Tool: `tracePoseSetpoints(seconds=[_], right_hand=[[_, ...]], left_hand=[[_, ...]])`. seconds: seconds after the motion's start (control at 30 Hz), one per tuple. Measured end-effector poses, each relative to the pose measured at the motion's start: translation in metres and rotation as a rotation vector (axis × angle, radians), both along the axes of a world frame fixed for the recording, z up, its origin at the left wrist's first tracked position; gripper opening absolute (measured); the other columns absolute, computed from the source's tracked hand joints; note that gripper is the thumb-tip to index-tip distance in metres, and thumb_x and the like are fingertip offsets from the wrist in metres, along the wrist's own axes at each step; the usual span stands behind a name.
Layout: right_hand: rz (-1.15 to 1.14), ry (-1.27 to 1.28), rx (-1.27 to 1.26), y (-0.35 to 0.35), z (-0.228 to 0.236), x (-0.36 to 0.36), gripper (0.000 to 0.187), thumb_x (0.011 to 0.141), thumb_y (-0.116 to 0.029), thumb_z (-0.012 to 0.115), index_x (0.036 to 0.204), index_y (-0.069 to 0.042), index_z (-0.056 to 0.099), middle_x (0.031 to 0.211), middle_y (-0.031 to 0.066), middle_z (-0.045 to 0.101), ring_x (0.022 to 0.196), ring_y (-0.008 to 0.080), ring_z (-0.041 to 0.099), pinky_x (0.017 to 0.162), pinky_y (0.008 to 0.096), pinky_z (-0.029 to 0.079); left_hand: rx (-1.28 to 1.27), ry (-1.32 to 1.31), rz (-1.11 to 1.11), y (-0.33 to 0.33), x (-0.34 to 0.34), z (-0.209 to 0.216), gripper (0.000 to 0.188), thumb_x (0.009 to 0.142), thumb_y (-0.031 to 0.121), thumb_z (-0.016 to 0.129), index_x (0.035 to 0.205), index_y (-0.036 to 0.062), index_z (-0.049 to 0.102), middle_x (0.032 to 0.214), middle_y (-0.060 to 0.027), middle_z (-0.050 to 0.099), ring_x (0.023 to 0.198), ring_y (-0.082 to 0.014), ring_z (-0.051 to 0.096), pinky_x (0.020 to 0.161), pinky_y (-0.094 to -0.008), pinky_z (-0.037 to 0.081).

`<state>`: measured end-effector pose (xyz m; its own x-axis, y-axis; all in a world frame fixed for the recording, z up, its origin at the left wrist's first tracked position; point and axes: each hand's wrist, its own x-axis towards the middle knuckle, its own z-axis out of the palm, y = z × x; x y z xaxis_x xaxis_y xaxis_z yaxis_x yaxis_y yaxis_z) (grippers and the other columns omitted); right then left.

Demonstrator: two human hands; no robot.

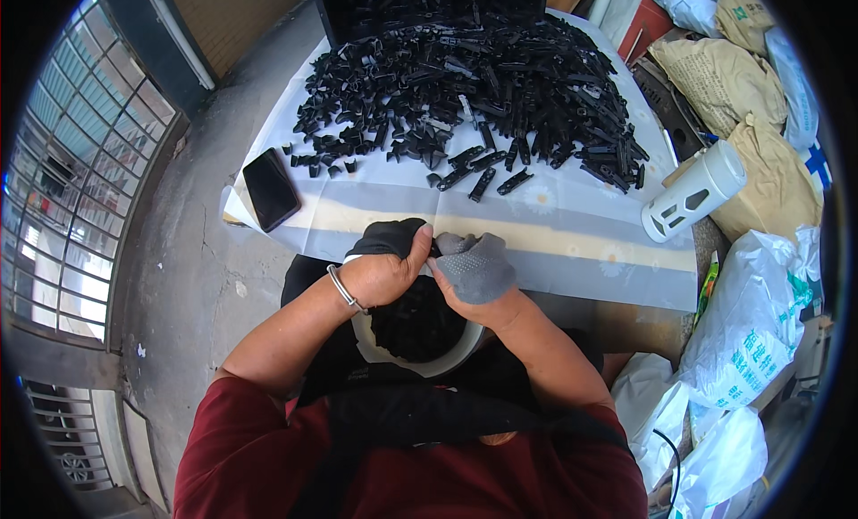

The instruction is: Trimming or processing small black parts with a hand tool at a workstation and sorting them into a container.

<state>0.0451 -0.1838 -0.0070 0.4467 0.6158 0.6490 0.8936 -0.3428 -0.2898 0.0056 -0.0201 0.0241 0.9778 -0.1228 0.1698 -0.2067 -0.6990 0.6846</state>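
Observation:
My left hand [386, 258], in a dark half-glove with the thumb bare, meets my right hand [474, 267] above my lap. A grey dotted half-glove covers part of the right one. Both hands are closed, thumbs toward each other, around a small black plastic part [435, 248], mostly hidden by the fingers. Just below them stands a pale bucket [368, 342] holding many black pieces [418, 321]. A wide heap of black plastic parts [465, 90] covers the far half of the table, with several loose clip-like parts [483, 184] at its near edge.
A white sheet [590, 224] covers the table. On it lie a dark phone [271, 188] at the left and a white bottle [693, 193] at the right. A black crate [429, 5] stands behind the heap. Sacks [724, 81] and plastic bags [746, 313] crowd the right side.

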Motion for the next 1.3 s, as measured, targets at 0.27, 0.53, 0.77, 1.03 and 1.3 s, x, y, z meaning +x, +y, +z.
tracePoseSetpoints(seconds=[0.27, 0.53, 0.77, 1.03, 1.3], right_hand=[[-0.364, 0.259, -0.2, -0.008, 0.016, 0.047, 0.031, 0.087, -0.033, 0.049, 0.089, -0.004, 0.061, 0.081, 0.0137, 0.061, 0.076, 0.0346, 0.057, 0.07, 0.0441, 0.045], [-0.41, 0.17, -0.24, -0.014, 0.004, 0.059, 0.018, 0.079, -0.014, 0.057, 0.094, -0.003, 0.058, 0.082, 0.0169, 0.059, 0.079, 0.0354, 0.056, 0.068, 0.0432, 0.044], [-0.06, 0.395, 0.061, -0.023, 0.02, 0.027, 0.021, 0.081, -0.013, 0.054, 0.099, -0.002, 0.056, 0.088, 0.0165, 0.06, 0.081, 0.0351, 0.055, 0.071, 0.042, 0.044], [0.206, 0.253, -0.009, -0.015, 0.02, 0.017, 0.024, 0.079, -0.016, 0.062, 0.098, -0.003, 0.058, 0.093, 0.011, 0.061, 0.081, 0.0304, 0.056, 0.072, 0.0392, 0.041], [0.02, 0.266, 0.141, -0.005, 0.018, 0.006, 0.023, 0.077, -0.017, 0.065, 0.095, -0.004, 0.06, 0.086, 0.011, 0.061, 0.073, 0.0271, 0.057, 0.069, 0.0359, 0.041]], left_hand=[[0.469, -0.252, 0.111, 0.021, 0.054, -0.018, 0.024, 0.08, 0.019, 0.052, 0.1, 0.0081, 0.06, 0.088, -0.0157, 0.061, 0.078, -0.03, 0.061, 0.068, -0.0383, 0.048], [0.629, -0.25, 0.136, 0.014, 0.079, -0.039, 0.024, 0.072, 0.009, 0.051, 0.094, 0.0108, 0.061, 0.088, -0.0151, 0.06, 0.079, -0.0291, 0.06, 0.068, -0.0381, 0.049], [0.292, -0.073, 0.036, 0.015, 0.032, 0.003, 0.03, 0.078, 0.014, 0.053, 0.106, 0.0043, 0.056, 0.087, -0.0172, 0.063, 0.076, -0.0327, 0.061, 0.07, -0.0373, 0.049], [-0.31, 0.332, -0.3, 0.023, 0.014, 0.01, 0.034, 0.08, 0.012, 0.063, 0.112, 0.0042, 0.055, 0.089, -0.0003, 0.059, 0.08, -0.0085, 0.052, 0.071, -0.0237, 0.045], [-0.642, 0.191, 0.134, 0.003, 0.001, -0.028, 0.038, 0.092, 0.037, 0.045, 0.1, 0.0027, 0.061, 0.081, -0.0017, 0.06, 0.07, -0.0084, 0.053, 0.061, -0.0223, 0.043]])
